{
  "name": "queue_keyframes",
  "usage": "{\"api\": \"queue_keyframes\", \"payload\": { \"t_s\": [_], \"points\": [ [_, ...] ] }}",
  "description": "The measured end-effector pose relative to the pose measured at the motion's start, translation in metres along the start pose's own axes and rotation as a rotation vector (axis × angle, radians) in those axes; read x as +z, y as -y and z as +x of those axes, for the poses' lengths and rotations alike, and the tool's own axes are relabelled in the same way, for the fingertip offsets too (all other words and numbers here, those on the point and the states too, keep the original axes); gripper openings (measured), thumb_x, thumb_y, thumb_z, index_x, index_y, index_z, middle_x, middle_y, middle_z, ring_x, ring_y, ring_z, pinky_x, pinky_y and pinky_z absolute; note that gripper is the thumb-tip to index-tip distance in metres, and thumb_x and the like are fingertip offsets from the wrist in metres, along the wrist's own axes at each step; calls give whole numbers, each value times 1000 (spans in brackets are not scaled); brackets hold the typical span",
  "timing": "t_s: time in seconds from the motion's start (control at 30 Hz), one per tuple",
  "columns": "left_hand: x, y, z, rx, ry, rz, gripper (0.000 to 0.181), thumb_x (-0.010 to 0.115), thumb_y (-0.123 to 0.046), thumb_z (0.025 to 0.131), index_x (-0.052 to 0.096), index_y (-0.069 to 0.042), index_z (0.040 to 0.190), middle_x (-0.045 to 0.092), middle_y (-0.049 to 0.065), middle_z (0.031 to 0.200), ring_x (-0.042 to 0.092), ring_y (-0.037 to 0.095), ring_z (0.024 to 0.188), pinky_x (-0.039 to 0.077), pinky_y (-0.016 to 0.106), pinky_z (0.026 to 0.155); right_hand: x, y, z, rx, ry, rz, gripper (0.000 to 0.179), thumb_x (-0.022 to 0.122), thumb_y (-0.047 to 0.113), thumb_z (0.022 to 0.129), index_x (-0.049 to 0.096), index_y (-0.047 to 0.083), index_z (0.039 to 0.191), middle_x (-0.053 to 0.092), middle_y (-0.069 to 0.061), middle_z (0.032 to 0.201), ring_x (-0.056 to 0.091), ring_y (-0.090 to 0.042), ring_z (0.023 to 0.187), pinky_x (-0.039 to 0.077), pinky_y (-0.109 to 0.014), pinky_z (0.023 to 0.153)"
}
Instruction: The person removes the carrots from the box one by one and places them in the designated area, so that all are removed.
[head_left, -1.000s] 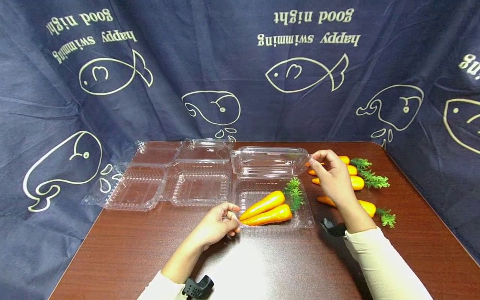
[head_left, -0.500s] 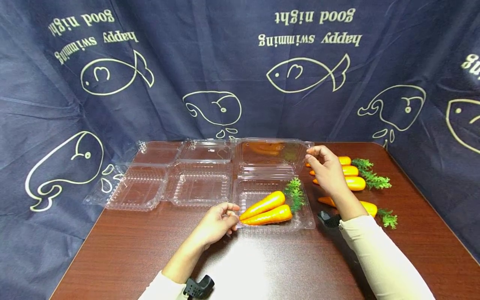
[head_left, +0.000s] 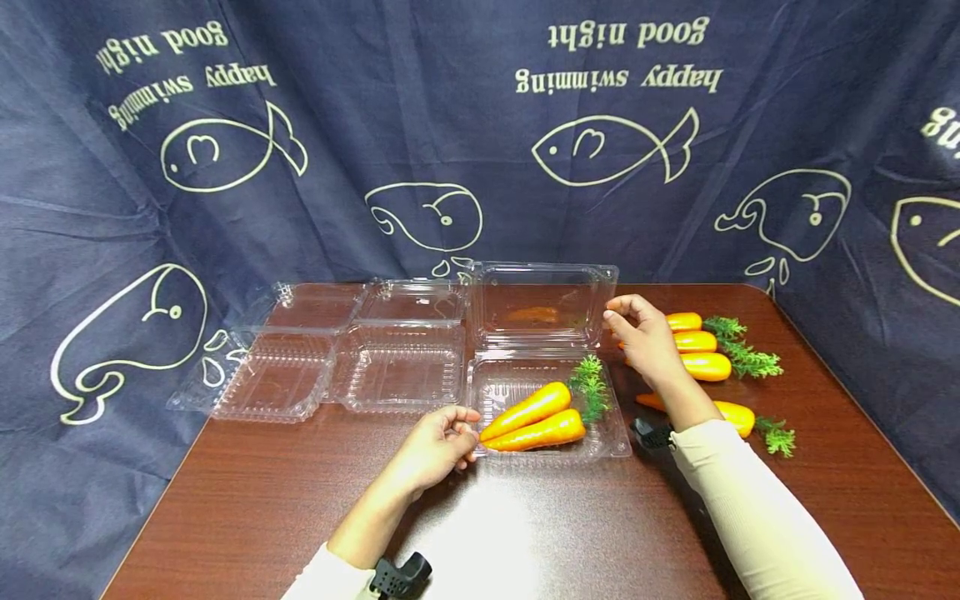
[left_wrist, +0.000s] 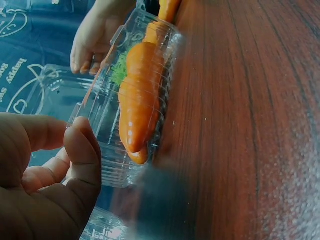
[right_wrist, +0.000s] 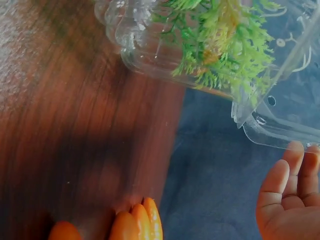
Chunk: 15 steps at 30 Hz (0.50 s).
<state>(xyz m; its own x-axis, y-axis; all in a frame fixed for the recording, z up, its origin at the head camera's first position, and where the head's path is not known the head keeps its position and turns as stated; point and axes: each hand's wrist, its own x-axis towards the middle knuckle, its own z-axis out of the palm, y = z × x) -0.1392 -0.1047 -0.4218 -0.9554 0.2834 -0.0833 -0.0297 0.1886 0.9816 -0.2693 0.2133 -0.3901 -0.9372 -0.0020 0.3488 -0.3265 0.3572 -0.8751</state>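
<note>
My left hand (head_left: 435,450) pinches the front left corner of a clear plastic clamshell container (head_left: 617,443) between thumb and forefinger. Two orange carrots (head_left: 534,410) with feathery green tops (head_left: 591,390) lie slanted in its base, tips toward that hand. The lid (head_left: 543,292) stands nearly upright at the back hinge. At the lid's right edge is my right hand (head_left: 651,337). In the right wrist view, its fingertips (right_wrist: 296,148) touch the lid's rim, while the thumb (right_wrist: 275,177) is apart from it. The base hides part of the carrots in the left wrist view.
Two clear clamshell containers, a middle one (head_left: 401,408) and a left one (head_left: 262,414), stand with lids folded back. Several loose carrots (head_left: 708,367) lie on the right of the brown table (head_left: 300,500). A blue printed curtain (head_left: 480,125) hangs behind the table.
The container's lid has swung up from a low backward slant to nearly upright. My right hand has moved slightly left with it. The left hand and the carrots have stayed put.
</note>
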Motion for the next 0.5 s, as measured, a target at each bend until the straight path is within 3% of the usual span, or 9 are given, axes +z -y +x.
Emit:
{"api": "queue_keyframes", "payload": {
  "t_s": [0.27, 0.5],
  "points": [
    [1, -3, 0, 11, -10, -6, 34, 57, 2, 91, 55, 12, 123, 59, 8, 86, 58, 12, 64, 50, 21, 55, 5, -6, 5, 13, 20, -15, 22, 58, 4, 98, 58, -9, 116, 60, -11, 91, 58, -5, 75, 47, -16, 62],
    [1, -4, 0, 5, -17, 1, 34, 59, -1, 91, 55, 10, 124, 59, 8, 88, 59, 13, 64, 50, 23, 55, 9, -18, 5, 73, 62, 12, 21, 54, -1, 98, 55, -11, 116, 57, -8, 89, 60, -12, 75, 48, -18, 62]
  ]
}}
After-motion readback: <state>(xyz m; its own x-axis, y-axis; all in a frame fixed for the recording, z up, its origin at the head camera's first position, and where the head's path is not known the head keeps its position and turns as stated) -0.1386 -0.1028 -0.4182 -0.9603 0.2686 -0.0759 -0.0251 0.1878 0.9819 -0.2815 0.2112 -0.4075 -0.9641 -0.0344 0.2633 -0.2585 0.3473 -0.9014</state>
